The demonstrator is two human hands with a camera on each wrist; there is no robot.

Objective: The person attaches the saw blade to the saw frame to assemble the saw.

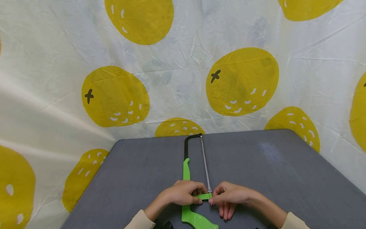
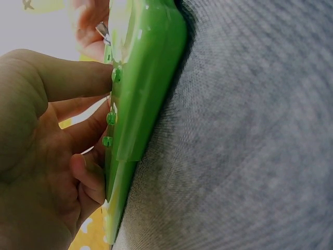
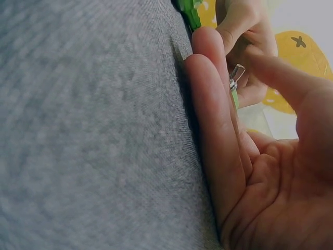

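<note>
A hacksaw (image 1: 186, 173) with a bright green handle, black front frame and thin silver blade (image 1: 205, 162) lies flat on the grey table. My left hand (image 1: 184, 192) reaches over the frame and holds its short green crosspiece (image 1: 204, 197) between thumb and fingers. In the left wrist view the left thumb presses the green body (image 2: 148, 83) beside its small raised knobs. At the crosspiece's right end, my right hand (image 1: 233, 197) pinches near the blade's mount, at a small metal wing nut (image 3: 237, 74). Its lower fingers rest on the table. Fingertips partly hide the nut.
The grey table (image 1: 257, 171) reaches back to a white cloth (image 1: 183, 92) printed with yellow fruit, which hangs behind and at both sides. The hacksaw's curved handle grip (image 1: 197, 219) points toward me at the near edge of the view.
</note>
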